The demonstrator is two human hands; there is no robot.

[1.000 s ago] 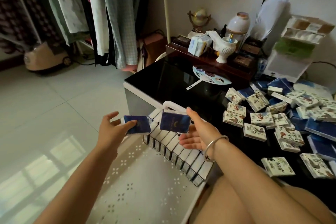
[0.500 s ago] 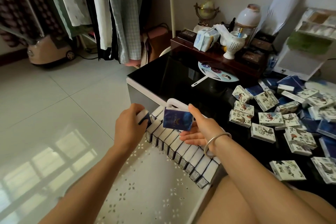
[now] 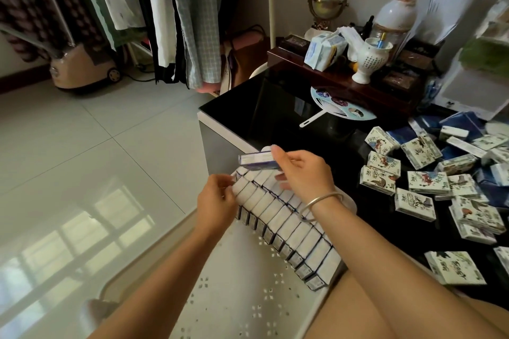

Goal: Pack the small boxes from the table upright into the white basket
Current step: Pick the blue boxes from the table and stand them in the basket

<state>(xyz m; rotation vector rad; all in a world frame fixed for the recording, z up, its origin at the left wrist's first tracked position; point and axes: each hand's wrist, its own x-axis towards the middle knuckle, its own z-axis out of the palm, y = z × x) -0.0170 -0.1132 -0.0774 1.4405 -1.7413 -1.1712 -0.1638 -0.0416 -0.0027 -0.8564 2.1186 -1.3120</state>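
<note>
The white basket (image 3: 242, 292) lies below me, its perforated floor mostly bare. Two rows of small boxes (image 3: 286, 217) stand upright along its right wall. My left hand (image 3: 217, 201) presses against the far end of the left row, fingers on a box there. My right hand (image 3: 300, 170), with a silver bangle at the wrist, pinches a small blue box (image 3: 256, 160) flat just above the far end of the rows. Several more small boxes (image 3: 416, 201), white-patterned and blue, lie scattered on the black table (image 3: 270, 113) at the right.
A round hand fan (image 3: 341, 104) lies on the table beyond the boxes. A dark wooden tray (image 3: 344, 82) at the back carries a white cup, tissue packs and a jar. Hanging clothes (image 3: 170, 14) and pale floor tiles fill the left.
My left hand went from holding a blue box in the air down to the far end of the rows in the basket. My right hand turned its blue box from face-on to flat.
</note>
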